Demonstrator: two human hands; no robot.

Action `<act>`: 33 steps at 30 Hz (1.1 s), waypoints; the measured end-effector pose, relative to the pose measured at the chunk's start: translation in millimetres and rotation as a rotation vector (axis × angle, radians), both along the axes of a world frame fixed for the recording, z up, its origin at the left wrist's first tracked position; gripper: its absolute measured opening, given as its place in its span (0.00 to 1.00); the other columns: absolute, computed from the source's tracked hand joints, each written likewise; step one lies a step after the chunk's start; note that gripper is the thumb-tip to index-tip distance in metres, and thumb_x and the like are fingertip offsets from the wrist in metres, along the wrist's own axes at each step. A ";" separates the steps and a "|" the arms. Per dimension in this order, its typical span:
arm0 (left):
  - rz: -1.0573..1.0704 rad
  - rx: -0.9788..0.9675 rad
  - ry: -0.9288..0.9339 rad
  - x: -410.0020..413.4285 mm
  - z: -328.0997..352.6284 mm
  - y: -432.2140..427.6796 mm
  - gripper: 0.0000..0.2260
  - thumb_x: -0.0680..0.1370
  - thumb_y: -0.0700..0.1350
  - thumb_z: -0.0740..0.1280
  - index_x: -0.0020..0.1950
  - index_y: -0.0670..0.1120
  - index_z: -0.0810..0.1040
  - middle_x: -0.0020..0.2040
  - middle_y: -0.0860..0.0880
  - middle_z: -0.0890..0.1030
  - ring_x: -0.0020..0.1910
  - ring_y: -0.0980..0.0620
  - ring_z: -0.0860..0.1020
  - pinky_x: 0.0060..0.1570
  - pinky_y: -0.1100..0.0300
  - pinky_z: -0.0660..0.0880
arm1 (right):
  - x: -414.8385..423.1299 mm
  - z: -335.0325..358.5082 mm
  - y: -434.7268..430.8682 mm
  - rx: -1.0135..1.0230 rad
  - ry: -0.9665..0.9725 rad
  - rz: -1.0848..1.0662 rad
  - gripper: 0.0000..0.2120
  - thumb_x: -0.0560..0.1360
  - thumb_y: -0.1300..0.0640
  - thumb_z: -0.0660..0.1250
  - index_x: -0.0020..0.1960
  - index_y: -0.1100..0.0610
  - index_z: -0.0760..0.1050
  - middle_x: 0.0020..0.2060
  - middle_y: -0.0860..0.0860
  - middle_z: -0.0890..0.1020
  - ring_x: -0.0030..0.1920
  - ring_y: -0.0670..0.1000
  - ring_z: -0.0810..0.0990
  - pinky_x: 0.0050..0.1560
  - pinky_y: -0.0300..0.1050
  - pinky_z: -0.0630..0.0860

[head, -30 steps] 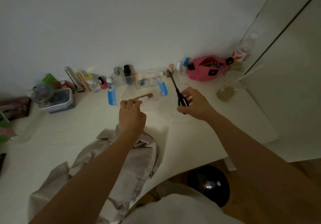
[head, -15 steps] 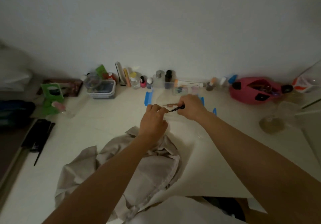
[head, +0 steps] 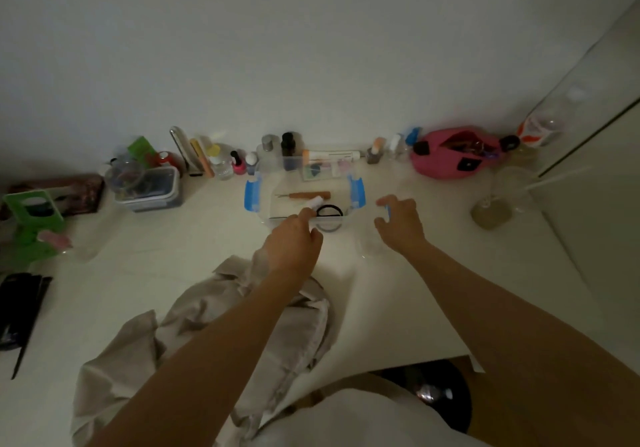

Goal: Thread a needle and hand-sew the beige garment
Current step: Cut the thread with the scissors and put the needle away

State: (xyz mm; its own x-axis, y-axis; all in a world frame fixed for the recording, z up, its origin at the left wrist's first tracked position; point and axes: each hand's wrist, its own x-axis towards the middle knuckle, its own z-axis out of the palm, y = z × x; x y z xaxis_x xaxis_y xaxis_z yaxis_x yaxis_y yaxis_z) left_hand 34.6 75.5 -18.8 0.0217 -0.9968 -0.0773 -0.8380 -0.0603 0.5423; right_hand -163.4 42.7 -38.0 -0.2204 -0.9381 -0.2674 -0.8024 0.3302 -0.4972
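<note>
The beige garment (head: 304, 328) is lying crumpled at the table's (head: 138, 273) near edge. Just beyond, the left hand (head: 294, 242) is reaching into a clear box (head: 252, 193), with its fingertips at a small white thing (head: 317, 201); whether they are pinching it, I cannot tell. The right hand (head: 398, 224) is hovering beside the box, fingers apart.

The white table (head: 450, 290) stands against the wall. A crumpled beige garment (head: 242, 325) lies at its near edge. Past it, in the middle, sits a clear box (head: 356, 192) with blue clips. Small bottles (head: 239, 164) line the wall, with a pink pouch (head: 446, 159) to their right and a glass (head: 491, 211) nearer the right edge. On the left are a lidded tub (head: 152, 190), a green stand (head: 31, 211) and a flat black item (head: 17, 308), too dark to identify.
</note>
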 end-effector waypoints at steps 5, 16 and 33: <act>-0.006 0.000 -0.016 -2.4 -2.7 3.2 0.18 0.80 0.45 0.62 0.69 0.53 0.69 0.43 0.51 0.78 0.40 0.53 0.77 0.44 0.55 0.78 | -3.4 -33.8 4.6 0.222 -0.099 -0.061 0.17 0.81 0.56 0.60 0.68 0.57 0.74 0.65 0.60 0.73 0.67 0.61 0.68 0.67 0.52 0.69; 0.004 -0.024 0.070 -8.4 -8.4 -4.5 0.18 0.78 0.40 0.62 0.68 0.49 0.71 0.43 0.50 0.78 0.40 0.52 0.76 0.41 0.61 0.73 | -18.9 25.5 -14.2 -0.674 -0.292 -0.378 0.12 0.74 0.71 0.62 0.55 0.62 0.72 0.51 0.55 0.76 0.48 0.50 0.75 0.48 0.39 0.71; 0.423 0.030 0.274 66.6 -1.4 -13.3 0.16 0.81 0.48 0.60 0.68 0.48 0.69 0.61 0.46 0.75 0.51 0.52 0.76 0.54 0.57 0.74 | 103.4 29.4 -66.8 -0.564 -0.203 0.158 0.20 0.75 0.75 0.57 0.53 0.61 0.83 0.47 0.54 0.67 0.45 0.54 0.71 0.52 0.43 0.73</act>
State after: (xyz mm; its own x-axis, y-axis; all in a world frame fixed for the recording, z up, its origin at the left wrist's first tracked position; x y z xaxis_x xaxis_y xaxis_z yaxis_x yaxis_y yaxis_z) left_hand 101.2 62.2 -20.2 0.3978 -0.9025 -0.1651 -0.5643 -0.3826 0.7316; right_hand -60.0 -24.1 -8.7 -0.0639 -0.9642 0.2574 -0.6909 -0.1434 -0.7086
